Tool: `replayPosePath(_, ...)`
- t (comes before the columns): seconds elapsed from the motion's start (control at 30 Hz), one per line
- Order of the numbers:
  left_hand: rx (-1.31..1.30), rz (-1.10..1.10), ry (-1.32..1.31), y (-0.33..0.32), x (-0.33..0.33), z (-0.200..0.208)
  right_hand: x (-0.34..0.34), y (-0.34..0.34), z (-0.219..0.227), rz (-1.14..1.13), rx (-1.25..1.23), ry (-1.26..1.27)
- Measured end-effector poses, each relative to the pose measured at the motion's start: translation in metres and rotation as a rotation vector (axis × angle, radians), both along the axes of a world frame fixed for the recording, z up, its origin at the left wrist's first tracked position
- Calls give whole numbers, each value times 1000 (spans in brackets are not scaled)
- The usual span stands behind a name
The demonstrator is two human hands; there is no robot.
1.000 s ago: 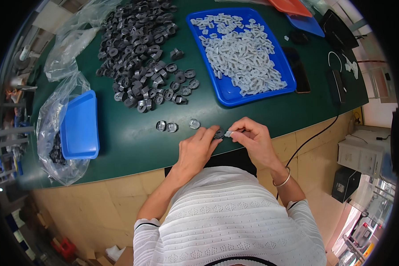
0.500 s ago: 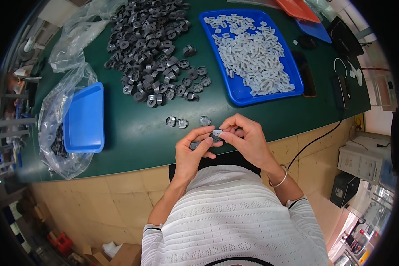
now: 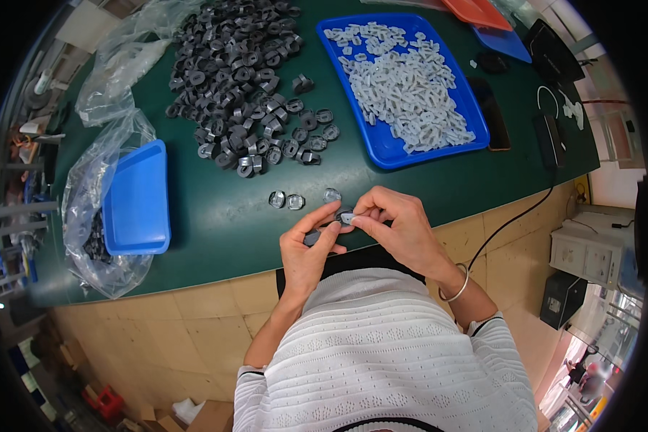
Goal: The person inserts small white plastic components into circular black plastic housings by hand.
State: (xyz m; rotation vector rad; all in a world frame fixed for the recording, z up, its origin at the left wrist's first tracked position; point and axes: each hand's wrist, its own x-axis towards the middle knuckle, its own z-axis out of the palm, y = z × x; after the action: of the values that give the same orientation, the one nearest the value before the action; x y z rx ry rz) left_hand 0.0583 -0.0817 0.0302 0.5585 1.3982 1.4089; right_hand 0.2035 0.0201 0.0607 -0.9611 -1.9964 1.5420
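Near the table's front edge, my left hand [image 3: 304, 253] is closed on a dark grey plastic ring-shaped part [image 3: 340, 213] between thumb and fingers. A second dark grey part [image 3: 312, 237] is tucked against the same hand's fingers. My right hand [image 3: 397, 225] pinches a small whitish plastic piece [image 3: 348, 218] and holds it at the face of the grey ring. Whether it sits inside the ring or only touches it, I cannot tell. Just beyond my hands, two grey rings with clear inserts [image 3: 295, 201] lie side by side, with another ring [image 3: 331, 195] to their right.
A large pile of dark grey rings [image 3: 230, 79] covers the far middle of the green table [image 3: 216, 216]. To its right, a blue tray [image 3: 391, 158] holds many whitish pieces. An unfilled blue tray [image 3: 138, 198] rests on a clear plastic bag [image 3: 86, 180] at left. A phone [image 3: 491, 115] lies far right.
My right hand has turned the whitish piece and brought it lower against the grey ring. Both hands have shifted slightly left. The view has tilted a little.
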Motion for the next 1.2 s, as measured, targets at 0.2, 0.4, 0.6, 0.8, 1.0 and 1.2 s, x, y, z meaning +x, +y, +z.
replayPosePath(0.2, 5, -4, 14, -2, 0, 0, -1, 0, -4, -4, 53, -14)
replayPosePath(0.4, 15, -20, 8, -1, -1, -3, -3, 5, -4, 17, 35, -14)
replayPosePath(0.6, 5, -36, 61, -2, 1, -4, -3, 6, -6, 81, 54, -65)
replayPosePath(0.8, 56, 25, 102, -3, 6, -6, -10, 6, -22, 55, 9, 37)
replayPosePath(1.0, 105, 84, 116, -3, 11, -5, -14, 5, -36, -56, -299, 244)
replayPosePath(1.2, 135, 76, 191, -7, 14, -10, -14, -3, -36, -43, -251, 259)
